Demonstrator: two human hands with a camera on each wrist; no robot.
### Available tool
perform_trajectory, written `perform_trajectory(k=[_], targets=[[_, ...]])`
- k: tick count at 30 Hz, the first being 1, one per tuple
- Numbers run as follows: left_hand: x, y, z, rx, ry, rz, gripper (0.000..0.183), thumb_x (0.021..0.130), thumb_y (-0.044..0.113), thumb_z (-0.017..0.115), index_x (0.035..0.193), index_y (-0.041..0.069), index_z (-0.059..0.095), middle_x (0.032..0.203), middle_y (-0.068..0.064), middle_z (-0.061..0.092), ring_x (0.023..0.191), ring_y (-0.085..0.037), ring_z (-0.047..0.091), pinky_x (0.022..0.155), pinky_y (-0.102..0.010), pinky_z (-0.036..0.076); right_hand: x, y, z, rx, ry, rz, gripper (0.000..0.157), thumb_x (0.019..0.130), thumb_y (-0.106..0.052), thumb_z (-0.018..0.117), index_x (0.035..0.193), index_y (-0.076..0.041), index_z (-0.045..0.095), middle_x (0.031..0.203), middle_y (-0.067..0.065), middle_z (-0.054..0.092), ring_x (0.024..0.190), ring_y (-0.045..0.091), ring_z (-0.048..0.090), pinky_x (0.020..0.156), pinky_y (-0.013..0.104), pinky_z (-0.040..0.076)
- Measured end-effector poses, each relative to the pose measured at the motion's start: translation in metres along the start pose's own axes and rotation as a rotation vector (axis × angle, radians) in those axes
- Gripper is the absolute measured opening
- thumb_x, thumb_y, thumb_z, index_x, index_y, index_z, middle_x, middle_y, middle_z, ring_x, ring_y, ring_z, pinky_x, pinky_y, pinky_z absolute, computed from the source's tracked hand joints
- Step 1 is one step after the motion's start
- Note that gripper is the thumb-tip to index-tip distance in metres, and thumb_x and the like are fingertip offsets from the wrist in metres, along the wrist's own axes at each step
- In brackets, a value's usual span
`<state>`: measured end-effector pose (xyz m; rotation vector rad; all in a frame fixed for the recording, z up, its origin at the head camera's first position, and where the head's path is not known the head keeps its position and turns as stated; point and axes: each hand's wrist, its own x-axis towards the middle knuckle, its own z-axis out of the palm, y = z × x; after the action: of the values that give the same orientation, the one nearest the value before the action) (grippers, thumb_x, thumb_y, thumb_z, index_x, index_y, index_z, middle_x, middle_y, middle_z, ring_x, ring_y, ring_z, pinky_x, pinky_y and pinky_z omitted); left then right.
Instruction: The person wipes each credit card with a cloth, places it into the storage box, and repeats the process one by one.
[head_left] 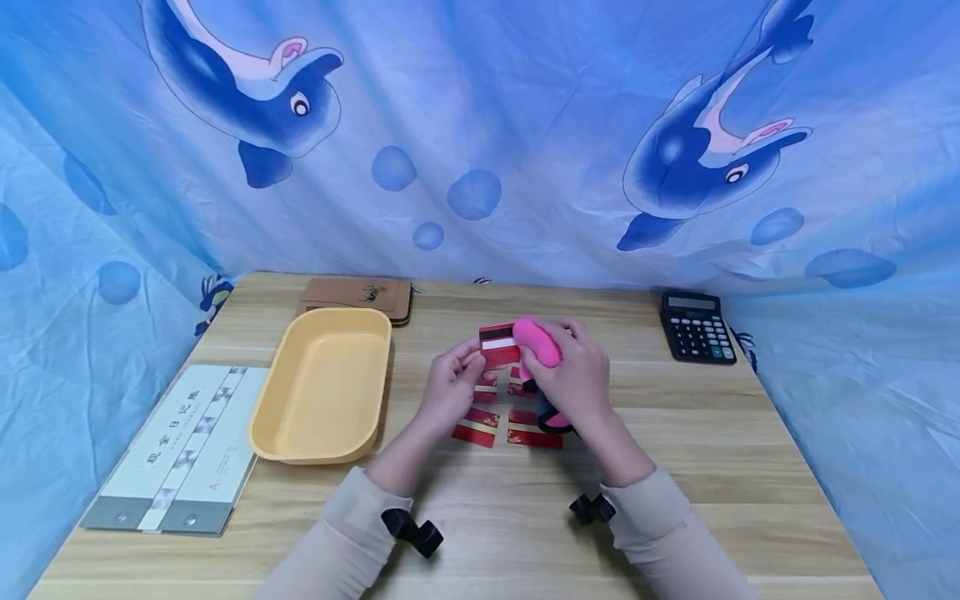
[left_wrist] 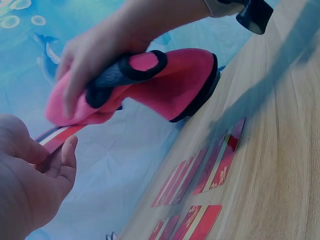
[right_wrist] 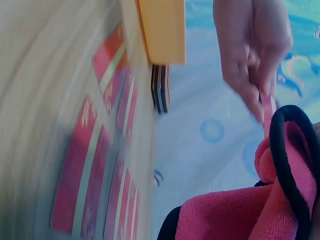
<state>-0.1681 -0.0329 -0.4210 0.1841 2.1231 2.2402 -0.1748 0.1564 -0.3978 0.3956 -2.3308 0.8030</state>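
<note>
A red card (head_left: 500, 353) with a dark stripe and a white strip is raised over the table. My left hand (head_left: 450, 385) pinches its left end between thumb and fingers. In my right hand (head_left: 576, 371) is a bunched pink cloth (head_left: 537, 342) with black edging, pressed over the card's right end. The cloth's loose part hangs below the hand, as the left wrist view shows with the pink flap (left_wrist: 185, 80). Beneath the hands several red cards (head_left: 535, 437) with pale bands lie in rows on the table, partly covered by the hands in the head view.
Left of the hands stands a yellow tray (head_left: 322, 392). A white-and-grey journal (head_left: 180, 450) lies beyond its left side. Brown notebooks (head_left: 352, 296) are stacked behind the tray. At the back right lies a black calculator (head_left: 696, 327). A blue dolphin curtain (head_left: 525, 108) hangs behind the table.
</note>
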Motion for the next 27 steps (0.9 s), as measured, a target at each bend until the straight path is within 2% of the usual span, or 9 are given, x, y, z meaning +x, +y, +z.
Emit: perform_trajectory(k=[6, 11, 14, 18, 20, 22, 23, 25, 27], targets=[[-0.002, 0.000, -0.002, -0.032, 0.011, -0.036, 0.035, 0.105, 0.002, 0.050, 0.139, 0.001, 0.057, 0.120, -0.018, 0.071, 0.090, -0.027, 0.073, 0.085, -0.056, 0.060, 0.002, 0.020, -0.008, -0.027, -0.002, 0.088, 0.039, 0.083, -0.023, 0.083, 0.118, -0.007, 0.075, 0.108, 0.012, 0.067, 0.084, 0.031, 0.065, 0.064, 0.045, 0.055], [0.001, -0.001, -0.003, -0.053, 0.054, -0.060, 0.036, 0.106, 0.004, 0.051, 0.140, 0.002, 0.057, 0.122, -0.015, 0.071, 0.096, -0.025, 0.074, 0.094, -0.044, 0.059, 0.004, 0.019, -0.012, 0.010, 0.018, 0.085, 0.039, 0.083, -0.025, 0.081, 0.118, -0.008, 0.075, 0.107, 0.012, 0.067, 0.084, 0.030, 0.064, 0.063, 0.044, 0.053], [0.002, 0.000, -0.001, -0.059, 0.047, -0.073, 0.035, 0.105, 0.006, 0.052, 0.140, 0.003, 0.057, 0.123, -0.012, 0.071, 0.098, -0.023, 0.074, 0.095, -0.036, 0.058, 0.005, 0.016, -0.009, 0.024, 0.008, 0.059, 0.039, 0.083, -0.026, 0.081, 0.118, -0.008, 0.075, 0.106, 0.011, 0.068, 0.082, 0.028, 0.064, 0.062, 0.043, 0.052], [0.001, -0.001, 0.004, -0.001, -0.008, -0.040, 0.035, 0.104, 0.004, 0.053, 0.139, 0.002, 0.058, 0.122, -0.014, 0.071, 0.095, -0.023, 0.073, 0.094, -0.037, 0.059, 0.003, 0.009, 0.000, 0.000, -0.037, 0.032, 0.039, 0.084, -0.026, 0.080, 0.117, -0.007, 0.075, 0.107, 0.011, 0.068, 0.081, 0.027, 0.065, 0.061, 0.041, 0.053], [0.000, -0.002, 0.007, 0.024, -0.028, -0.002, 0.034, 0.104, 0.002, 0.053, 0.138, 0.000, 0.059, 0.121, -0.015, 0.071, 0.093, -0.022, 0.073, 0.094, -0.041, 0.059, 0.001, 0.003, 0.005, -0.008, -0.062, 0.021, 0.039, 0.084, -0.027, 0.080, 0.118, -0.008, 0.074, 0.107, 0.010, 0.068, 0.081, 0.027, 0.065, 0.060, 0.040, 0.054], [0.000, -0.004, 0.009, 0.043, -0.035, 0.035, 0.035, 0.103, 0.000, 0.052, 0.138, -0.002, 0.057, 0.122, -0.018, 0.070, 0.096, -0.023, 0.072, 0.094, -0.039, 0.059, -0.001, -0.005, 0.008, -0.009, -0.092, 0.009, 0.040, 0.084, -0.027, 0.080, 0.119, -0.009, 0.074, 0.108, 0.009, 0.068, 0.082, 0.027, 0.066, 0.061, 0.040, 0.055], [0.000, -0.005, 0.010, 0.042, -0.039, 0.049, 0.036, 0.103, -0.002, 0.051, 0.139, -0.003, 0.056, 0.123, -0.019, 0.070, 0.093, -0.023, 0.072, 0.090, -0.036, 0.061, -0.002, -0.010, 0.009, -0.004, -0.105, -0.007, 0.040, 0.083, -0.027, 0.081, 0.119, -0.009, 0.074, 0.108, 0.009, 0.068, 0.082, 0.026, 0.066, 0.061, 0.040, 0.055], [-0.001, -0.006, 0.012, 0.057, -0.040, 0.060, 0.033, 0.102, -0.006, 0.048, 0.133, -0.004, 0.061, 0.112, -0.018, 0.072, 0.084, -0.020, 0.069, 0.077, -0.028, 0.062, -0.003, -0.019, 0.010, 0.013, -0.131, -0.053, 0.041, 0.083, -0.028, 0.081, 0.120, -0.010, 0.074, 0.109, 0.008, 0.067, 0.082, 0.025, 0.067, 0.061, 0.040, 0.056], [-0.002, -0.007, 0.012, 0.070, -0.039, 0.060, 0.033, 0.100, -0.010, 0.044, 0.126, -0.005, 0.064, 0.100, -0.016, 0.071, 0.076, -0.018, 0.064, 0.064, -0.020, 0.056, -0.004, -0.027, 0.011, 0.021, -0.147, -0.098, 0.041, 0.083, -0.028, 0.081, 0.120, -0.010, 0.074, 0.110, 0.008, 0.067, 0.084, 0.024, 0.067, 0.060, 0.039, 0.056]])
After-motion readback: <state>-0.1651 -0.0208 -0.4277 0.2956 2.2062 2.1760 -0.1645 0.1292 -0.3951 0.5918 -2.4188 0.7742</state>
